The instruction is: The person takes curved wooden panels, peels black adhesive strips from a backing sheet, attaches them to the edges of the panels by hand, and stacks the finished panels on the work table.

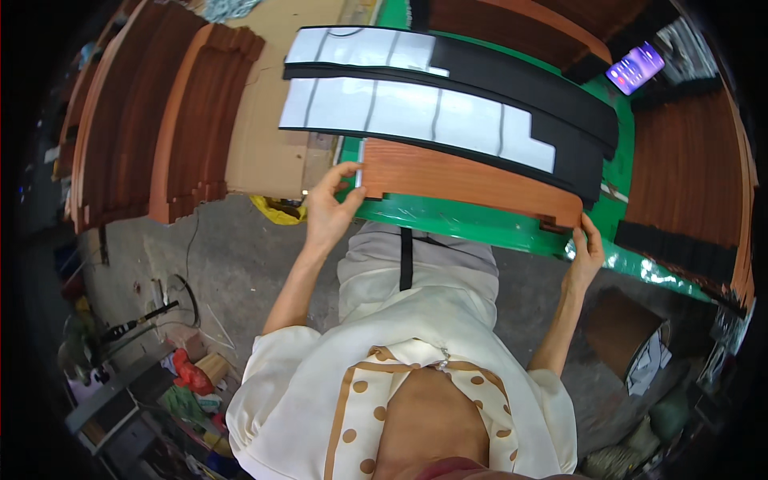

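Note:
A reddish-brown wood-grain board [464, 176] lies on the green table top [432, 218], near its front edge. It is long and slightly curved in this view, with small notches along the near side. My left hand [330, 210] grips its left end, the thumb at the near corner and the fingers at the end edge. My right hand [588, 252] pinches the right end between thumb and fingers. Just beyond the board lie two long dark panels, the nearer [560, 156] and the farther [512, 76], each with a glossy white area crossed by grey bands.
Stacked brown wood-grain boards stand at left [204, 120] and right [680, 152], with more at the back [504, 32]. A phone [636, 68] with a lit screen lies at the back right. Cardboard [268, 120] covers the surface at left. A brown bin [628, 336] stands on the floor at right.

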`<action>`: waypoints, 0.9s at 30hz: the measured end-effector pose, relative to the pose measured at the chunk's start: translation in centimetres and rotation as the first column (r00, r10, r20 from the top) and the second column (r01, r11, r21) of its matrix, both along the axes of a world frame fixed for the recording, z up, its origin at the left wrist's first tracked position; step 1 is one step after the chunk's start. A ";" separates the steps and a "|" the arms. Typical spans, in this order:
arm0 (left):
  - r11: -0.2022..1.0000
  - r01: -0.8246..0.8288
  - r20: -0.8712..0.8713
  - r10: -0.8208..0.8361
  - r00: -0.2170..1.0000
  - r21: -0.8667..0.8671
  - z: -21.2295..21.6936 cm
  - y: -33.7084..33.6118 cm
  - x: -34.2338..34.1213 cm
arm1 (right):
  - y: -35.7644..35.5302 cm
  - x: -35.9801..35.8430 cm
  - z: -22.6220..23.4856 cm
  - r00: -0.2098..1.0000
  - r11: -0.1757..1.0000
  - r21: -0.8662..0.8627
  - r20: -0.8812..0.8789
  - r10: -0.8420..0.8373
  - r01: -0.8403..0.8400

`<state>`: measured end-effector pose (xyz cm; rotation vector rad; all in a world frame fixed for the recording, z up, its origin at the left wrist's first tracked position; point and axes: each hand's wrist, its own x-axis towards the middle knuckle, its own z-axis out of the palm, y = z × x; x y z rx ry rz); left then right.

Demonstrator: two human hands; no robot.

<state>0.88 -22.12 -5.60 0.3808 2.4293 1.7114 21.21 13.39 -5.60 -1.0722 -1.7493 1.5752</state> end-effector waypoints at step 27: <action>0.228 -0.543 -0.441 0.376 0.815 -0.808 12.9 -21.6 -7.1 | 0.4 -1.9 0.6 0.962 0.929 0.366 -0.227 0.152 -0.061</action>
